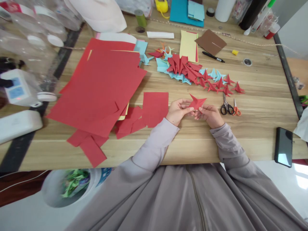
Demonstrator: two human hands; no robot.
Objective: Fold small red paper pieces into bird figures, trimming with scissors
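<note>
Wood-grained tabletop (260, 128) fills most of the frame, even light on it. Folded red paper piece (197, 103) is at frame centre, slightly right, held up at the fingertips between left hand (177, 111) and right hand (213, 116). Both hands touch it, so neither is clearly nearer. Fingers of each are closed in a pinch, thumbs at its lower edge. It lies just beyond the thumbs, towards the top of the frame; its wider spread runs roughly across the picture, one point rising upper left, another reaching right. Underside grip partly hidden; cannot tell how deep. Just right of the right hand: black-handled scissors (225, 102), then orange-handled scissors (235, 107). Above the hands, a cluster of red and blue folded pieces (192, 71). Left of the left hand, a red square sheet (155, 108); farther left, large red sheets (101, 83). Phone (284, 147) at the right edge, well apart.
</note>
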